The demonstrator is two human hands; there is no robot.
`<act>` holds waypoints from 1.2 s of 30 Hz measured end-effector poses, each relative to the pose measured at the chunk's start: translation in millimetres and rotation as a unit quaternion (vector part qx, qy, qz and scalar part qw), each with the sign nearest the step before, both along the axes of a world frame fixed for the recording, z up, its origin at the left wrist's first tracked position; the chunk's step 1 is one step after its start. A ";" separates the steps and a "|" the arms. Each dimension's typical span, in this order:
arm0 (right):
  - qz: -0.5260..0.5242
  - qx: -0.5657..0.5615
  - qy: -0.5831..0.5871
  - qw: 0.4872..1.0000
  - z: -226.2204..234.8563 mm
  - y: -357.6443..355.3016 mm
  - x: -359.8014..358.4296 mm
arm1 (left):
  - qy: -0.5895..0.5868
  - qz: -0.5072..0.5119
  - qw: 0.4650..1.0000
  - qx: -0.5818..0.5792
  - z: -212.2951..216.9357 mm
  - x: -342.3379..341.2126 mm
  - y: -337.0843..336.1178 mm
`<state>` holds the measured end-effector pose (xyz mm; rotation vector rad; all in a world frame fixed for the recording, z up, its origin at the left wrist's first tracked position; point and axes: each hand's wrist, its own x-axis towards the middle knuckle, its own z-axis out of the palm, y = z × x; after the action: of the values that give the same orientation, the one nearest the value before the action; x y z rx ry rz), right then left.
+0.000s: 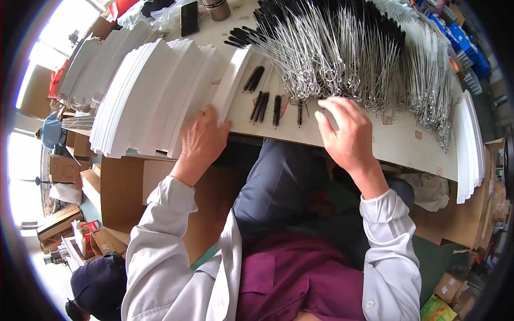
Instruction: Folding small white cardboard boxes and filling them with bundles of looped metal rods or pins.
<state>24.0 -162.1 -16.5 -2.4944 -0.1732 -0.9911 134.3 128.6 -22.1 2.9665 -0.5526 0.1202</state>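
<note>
My left hand [206,134] rests at the table's near edge with fingers stretched out, against the end of a row of flat white cartons [144,91]. Just beyond its fingertips lies one narrow white carton [235,77]. My right hand [347,128] hovers over the table edge, thumb and fingers apart, with nothing visible between them. Close to its fingertips are the looped wire ends of a big pile of wire-handled brushes [332,48] with black bristles. Between my hands, several small black-bristled brushes [261,107] lie on the table, their bristle ends toward me.
More wire-handled pieces [428,80] heap at the right, beside a stack of white cartons [468,150]. A phone [189,19] and a metal cup [217,8] stand at the back. Cardboard boxes [120,187] sit below left; a person in a dark cap [99,283] is nearby.
</note>
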 end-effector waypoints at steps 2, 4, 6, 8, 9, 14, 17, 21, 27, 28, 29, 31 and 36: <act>-0.014 -0.037 0.003 0.999 5.6 -2.9 15.7 | 0.011 -0.025 1.000 0.006 13.5 -4.1 1.2; -0.019 -0.074 -0.002 0.997 12.3 -4.1 31.6 | 0.022 -0.055 0.998 0.013 31.7 -5.8 3.5; -0.032 -0.119 0.036 0.992 17.1 -2.0 45.3 | -0.013 -0.178 0.981 -0.081 49.7 -6.9 7.5; -0.054 -0.150 0.031 0.987 15.8 -2.5 61.8 | 0.031 -0.201 0.970 -0.130 62.5 -0.7 -3.1; -0.078 -0.179 0.026 0.980 13.5 -5.4 67.9 | 0.076 -0.226 0.955 -0.176 64.1 5.1 -13.1; -0.044 -0.164 0.020 0.985 8.3 -14.4 81.9 | 0.140 -0.239 0.933 -0.229 48.1 43.5 -73.7; -0.024 -0.145 0.032 0.989 9.6 -19.0 87.4 | 0.129 -0.262 0.923 -0.252 31.3 64.0 -106.4; -0.022 -0.067 -0.043 0.997 10.5 -33.6 87.4 | 0.135 -0.246 0.912 -0.298 24.9 78.6 -130.8; -0.027 -0.041 -0.051 0.997 11.5 -39.2 84.7 | 0.280 -0.174 0.882 -0.338 24.7 81.7 -146.3; -0.026 -0.029 -0.054 0.998 11.0 -39.9 84.9 | 0.279 -0.174 0.882 -0.339 28.0 82.6 -147.8; -0.026 -0.030 -0.055 0.998 11.4 -40.1 84.9 | 0.297 -0.161 0.883 -0.324 30.9 84.0 -149.4; -0.033 -0.040 -0.053 0.997 12.4 -39.2 84.5 | 0.315 -0.147 0.885 -0.310 30.0 86.2 -151.1; -0.024 -0.116 -0.054 0.991 15.2 -33.9 79.5 | 0.173 -0.235 0.898 -0.331 8.7 83.6 -141.6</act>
<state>103.5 -196.0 -1.4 -2.6653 -0.2778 -1.1880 217.9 -12.9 -13.3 2.0656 -0.9289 -0.2202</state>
